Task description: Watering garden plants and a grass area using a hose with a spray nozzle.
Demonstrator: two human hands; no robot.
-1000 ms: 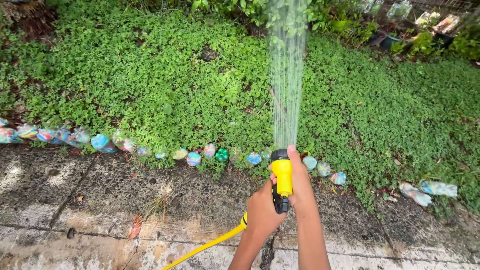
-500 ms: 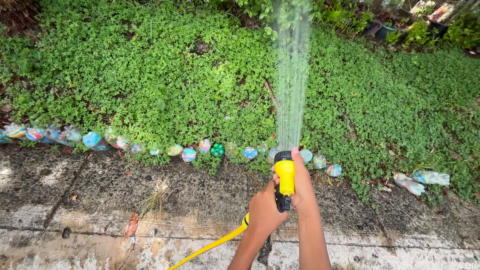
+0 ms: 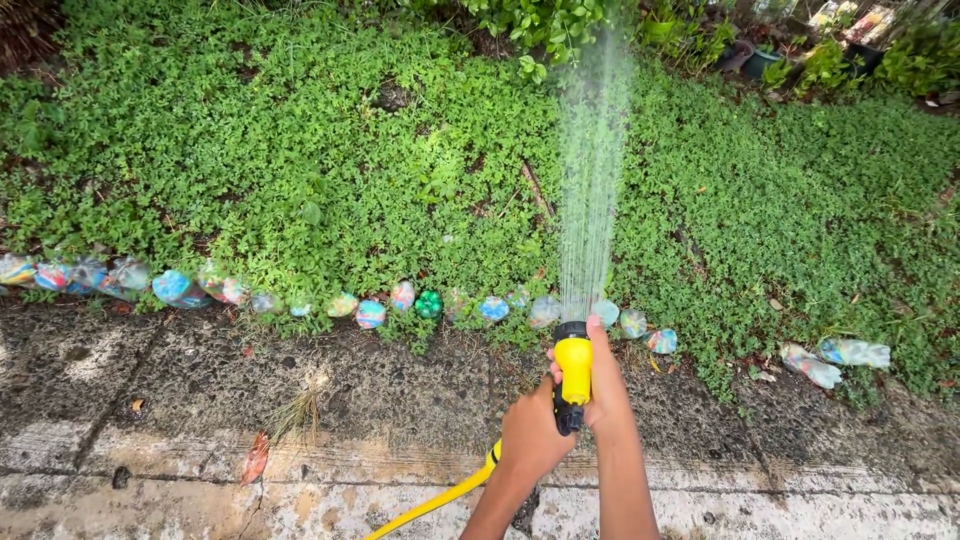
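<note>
Water (image 3: 590, 170) fans out in a fine shower from the yellow spray nozzle (image 3: 574, 366), which sits at the lower middle of the view, above the stained concrete path (image 3: 200, 440). Both hands are wrapped round that nozzle: the left hand (image 3: 530, 435) grips the dark handle from below and behind, fingers curled tight about it, while the right hand (image 3: 605, 385) lies along the nozzle's right flank with its fingers closed over the yellow barrel and a fingertip up by the black spray head. A yellow hose (image 3: 440, 500) trails from the back of the nozzle down toward the lower edge. Just beyond the nozzle runs a border of painted bottle ends (image 3: 370, 312), set in a line between path and planting, a few of them lying loose off to the nozzle's right. Past that border spreads the low green ground cover (image 3: 300, 170), and the spray arcs well over it toward the leafy shrubs (image 3: 540, 25) at the far side; dark pots (image 3: 765, 62) stand far to the nozzle's upper right. To water well from here, the person would probably do best to keep the two-handed hold steady, so the trigger pressure and the fan stay even, and to sweep the nozzle slowly side to side instead of dwelling on one patch. Dropping its tip a little would likely bring the shower onto the nearer cover, which the arc now passes above.
</note>
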